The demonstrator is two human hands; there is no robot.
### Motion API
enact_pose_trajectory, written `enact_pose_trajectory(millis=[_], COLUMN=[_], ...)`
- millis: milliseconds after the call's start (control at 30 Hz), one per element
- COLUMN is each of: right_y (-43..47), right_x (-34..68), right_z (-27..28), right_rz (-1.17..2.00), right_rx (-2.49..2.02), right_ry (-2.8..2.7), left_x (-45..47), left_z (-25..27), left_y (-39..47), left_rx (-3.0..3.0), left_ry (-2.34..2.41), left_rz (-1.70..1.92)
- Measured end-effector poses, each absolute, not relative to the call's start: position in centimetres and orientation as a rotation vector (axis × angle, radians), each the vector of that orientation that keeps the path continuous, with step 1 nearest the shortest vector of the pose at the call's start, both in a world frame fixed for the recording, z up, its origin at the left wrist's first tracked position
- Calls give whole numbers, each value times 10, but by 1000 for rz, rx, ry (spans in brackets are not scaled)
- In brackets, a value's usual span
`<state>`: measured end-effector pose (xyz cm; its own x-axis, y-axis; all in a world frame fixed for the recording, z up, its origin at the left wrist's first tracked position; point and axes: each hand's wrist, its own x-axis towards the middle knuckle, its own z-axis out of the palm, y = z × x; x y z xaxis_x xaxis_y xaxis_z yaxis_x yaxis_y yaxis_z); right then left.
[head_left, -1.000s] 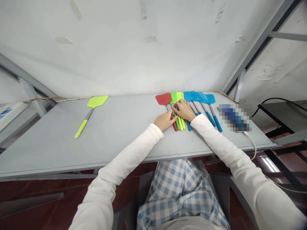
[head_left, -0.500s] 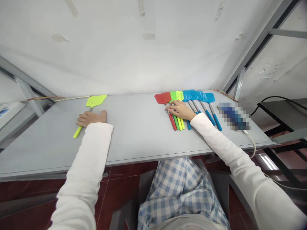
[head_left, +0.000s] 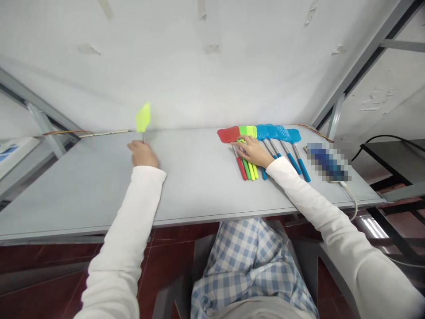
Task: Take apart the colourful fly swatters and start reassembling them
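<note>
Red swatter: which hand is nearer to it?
Right. The right hand is close by the red swatter, mostly to its right; the left hand is far to its left.

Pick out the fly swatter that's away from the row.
The yellow fly swatter held in the left hand; the other fly swatters, including two yellow-handled ones, lie in the row under and beside the right hand.

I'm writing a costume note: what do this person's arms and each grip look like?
The sleeves are long, plain and white, wrinkled along their length, with no print showing. The left grip and right grip are bare hands, without gloves.
</note>
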<state>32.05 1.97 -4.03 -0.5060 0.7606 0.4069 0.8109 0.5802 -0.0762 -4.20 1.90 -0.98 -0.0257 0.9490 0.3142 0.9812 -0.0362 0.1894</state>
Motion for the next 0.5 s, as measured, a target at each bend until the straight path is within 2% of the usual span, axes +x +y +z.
enact_pose_trajectory(millis=[67,267,500], right_y=[15,-5,4], right_x=[317,295,292], right_z=[-35,-22,-29], right_rz=[-228,-286,-530], right_rx=[-1249,-1195,-1176], right_ry=[-2343,-2322,-2309], left_x=[-20,63,91], left_z=[-18,-34,-45], left_y=[29,23,20], left_rx=[-1914,-2478,-2415], left_ry=[-2210,-1471,-1174], left_rz=[-640,-506,-768])
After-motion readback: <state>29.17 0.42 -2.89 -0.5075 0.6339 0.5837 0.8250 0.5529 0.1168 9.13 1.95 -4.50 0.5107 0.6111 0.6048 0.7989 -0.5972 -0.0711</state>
